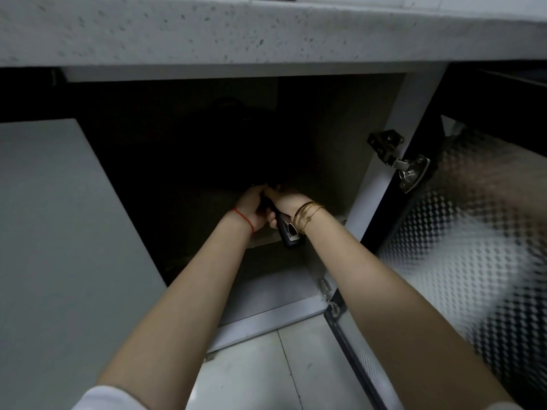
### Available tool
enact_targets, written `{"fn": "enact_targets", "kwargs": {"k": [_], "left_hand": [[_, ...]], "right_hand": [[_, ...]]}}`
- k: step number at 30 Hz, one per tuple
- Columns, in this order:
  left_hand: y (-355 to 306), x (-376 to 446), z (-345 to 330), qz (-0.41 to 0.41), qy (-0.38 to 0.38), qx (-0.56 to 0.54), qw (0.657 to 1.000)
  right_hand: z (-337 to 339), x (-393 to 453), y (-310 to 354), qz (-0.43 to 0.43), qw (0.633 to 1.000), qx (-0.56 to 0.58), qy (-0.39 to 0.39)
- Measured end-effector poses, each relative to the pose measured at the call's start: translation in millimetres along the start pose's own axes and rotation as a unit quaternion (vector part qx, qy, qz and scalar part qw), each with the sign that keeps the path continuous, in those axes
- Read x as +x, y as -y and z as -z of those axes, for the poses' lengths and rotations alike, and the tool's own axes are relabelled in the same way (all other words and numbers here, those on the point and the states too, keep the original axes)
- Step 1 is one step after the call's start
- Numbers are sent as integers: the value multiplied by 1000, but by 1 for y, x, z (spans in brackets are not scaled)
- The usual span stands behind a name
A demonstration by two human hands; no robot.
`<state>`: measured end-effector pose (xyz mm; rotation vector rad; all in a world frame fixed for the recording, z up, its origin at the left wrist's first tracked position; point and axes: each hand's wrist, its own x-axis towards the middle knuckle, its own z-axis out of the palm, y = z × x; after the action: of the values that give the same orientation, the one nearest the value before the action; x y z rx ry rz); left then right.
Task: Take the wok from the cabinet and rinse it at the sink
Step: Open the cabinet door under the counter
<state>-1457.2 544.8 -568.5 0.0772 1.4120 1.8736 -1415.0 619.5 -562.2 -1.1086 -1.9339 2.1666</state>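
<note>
Both arms are reached into the open cabinet [381,161] under the speckled countertop [266,28]. The black handle [285,229] of the wok [236,149] is gripped by 2 hands at once. The fingers of the left hand [251,208] are curled round the handle from the left side, and the fingers of the right hand [287,202] are closed over it from above. The metal end of the handle is seen just below the right fingers. Beyond the fingertips, the dark body of the wok is barely made out inside the cabinet, on a shelf. To the right of the fingers, the patterned door [473,247] is swung open.
</note>
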Motion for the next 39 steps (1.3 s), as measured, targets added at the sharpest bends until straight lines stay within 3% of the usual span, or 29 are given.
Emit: {"fn": "enact_targets", "kwargs": {"k": [13,24,32,39], "left_hand": [[30,-65,16,46,41,25,998],[62,-108,22,22,68,68,995],[44,-152,16,114,75,64,989],[33,-229,-2,213,69,44,974]], "right_hand": [[-17,-80,-47,53,997,18,-46],[-16,-131,-87,73,995,27,-67],[-24,-176,-83,50,986,-101,-119],[-25,-267,-73,-24,991,-63,-114]]}}
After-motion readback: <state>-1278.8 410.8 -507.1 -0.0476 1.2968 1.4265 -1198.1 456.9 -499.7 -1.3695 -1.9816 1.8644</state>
